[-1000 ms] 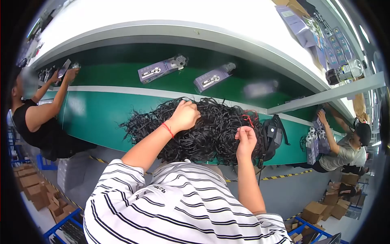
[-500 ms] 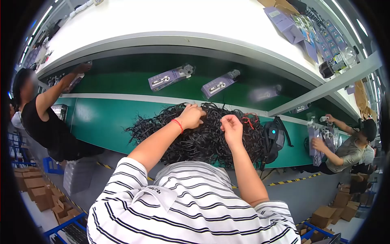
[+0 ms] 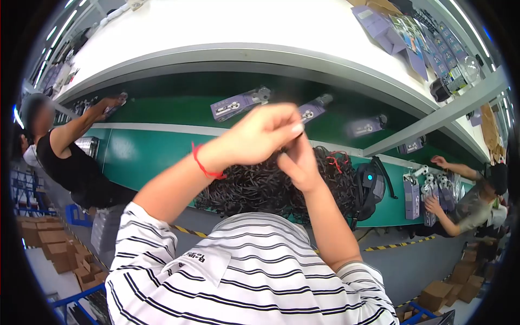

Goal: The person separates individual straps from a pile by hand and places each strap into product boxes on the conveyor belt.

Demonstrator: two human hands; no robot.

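A heap of thin black strips (image 3: 244, 189) lies on the green table (image 3: 132, 154) in front of my body. Above the heap, my left hand (image 3: 265, 135) is raised with its thumb and fingers pressed together, a red string round the wrist. Just to its right and slightly lower, my right hand (image 3: 300, 165) is closed too, its fingers partly behind the left hand. A small dark bit shows between the fingertips, too small to make out. Red ties (image 3: 337, 161) lie on the heap's right part.
Purple boxes (image 3: 235, 105) lie on the darker green belt (image 3: 162, 111) beyond. A black bag (image 3: 371, 187) sits right of the heap. One co-worker (image 3: 70, 146) is at the left, another (image 3: 476, 195) at the right beside upright boxes (image 3: 411, 197). A metal bar (image 3: 433, 119) slants across the right.
Both hands have risen from the heap and come together above it. On the belt the purple boxes have shifted right. The right co-worker's nearer hand has moved among the upright boxes.
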